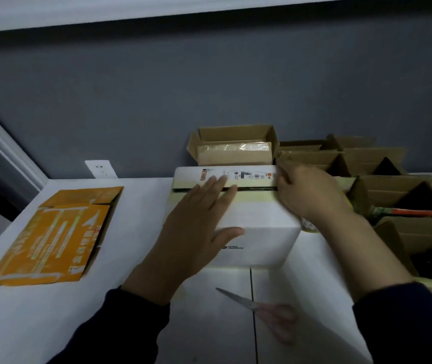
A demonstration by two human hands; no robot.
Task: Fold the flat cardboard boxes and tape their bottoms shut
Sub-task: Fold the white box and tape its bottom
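**Both hands on the white box's taped seam**

A white box [259,222] stands in the middle of the white table [38,324] with its closed flaps facing up. A pale yellowish strip of tape [254,199] runs left to right along the dark seam between them. The left hand [196,227] lies flat on the box's left part. Its fingers [225,185] are straight and reach across the tape and the seam, and the thumb is spread along the near edge. The right hand [312,190] sits at the right end of the seam with its fingers bent over the box's edge. I cannot tell whether they pinch the tape or only press on it.

A flat orange box [52,237] lies on the table well to the left. Scissors [259,307] with pinkish handles lie near, in front of the white box. Just behind the box stands an open brown box [233,153]. Several folded brown boxes [383,190] crowd the right side.
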